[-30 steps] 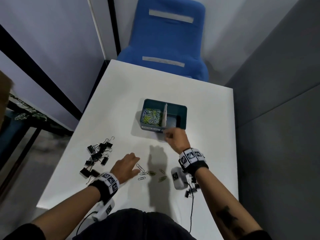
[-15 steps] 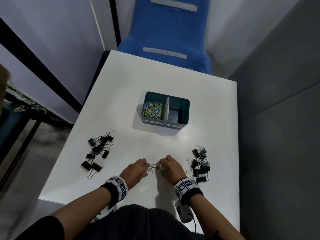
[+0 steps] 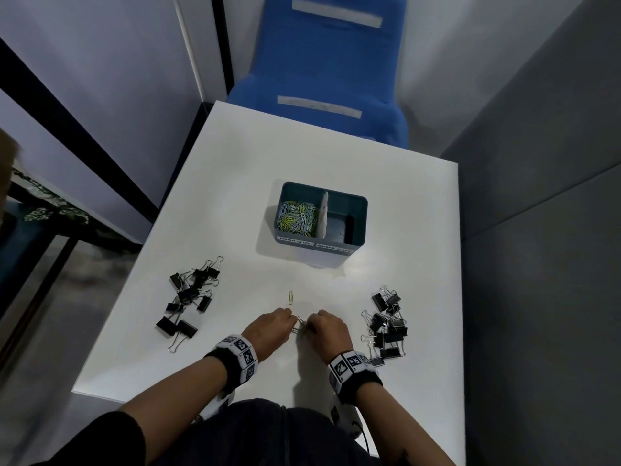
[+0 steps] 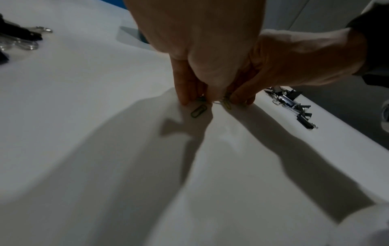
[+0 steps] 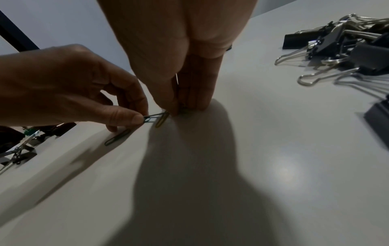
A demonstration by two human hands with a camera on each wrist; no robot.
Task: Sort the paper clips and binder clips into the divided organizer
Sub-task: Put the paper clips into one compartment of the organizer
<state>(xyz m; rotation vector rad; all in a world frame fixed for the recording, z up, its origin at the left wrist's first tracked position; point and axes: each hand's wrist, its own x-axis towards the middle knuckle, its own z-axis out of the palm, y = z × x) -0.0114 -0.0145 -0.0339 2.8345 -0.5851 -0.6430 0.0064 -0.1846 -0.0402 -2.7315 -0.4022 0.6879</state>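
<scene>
The teal divided organizer point(image 3: 358, 242) stands mid-table; its left compartment is full of paper clips point(image 3: 297, 218), and nothing shows in its right compartment point(image 3: 339, 223). Near the front edge my two hands meet over a few loose paper clips point(image 3: 300, 326). My left hand point(image 3: 285, 326) pinches a bluish paper clip point(image 5: 152, 117) between thumb and finger. My right hand point(image 3: 311, 327) points its fingers down at the table and pinches a yellow paper clip point(image 5: 161, 121). One dark clip point(image 5: 117, 137) lies under the left hand, and a lone clip point(image 3: 290, 297) lies just beyond both hands.
Black binder clips lie in two piles, one at the left point(image 3: 190, 297) and one at the right point(image 3: 386, 326) beside my right wrist. A blue chair point(image 3: 322, 79) stands behind the white table point(image 3: 235, 196). A grey wall runs along the right.
My right hand has come back from the organizer to the loose clips near the front edge. My left hand has closed in from the left, and both now pinch clips.
</scene>
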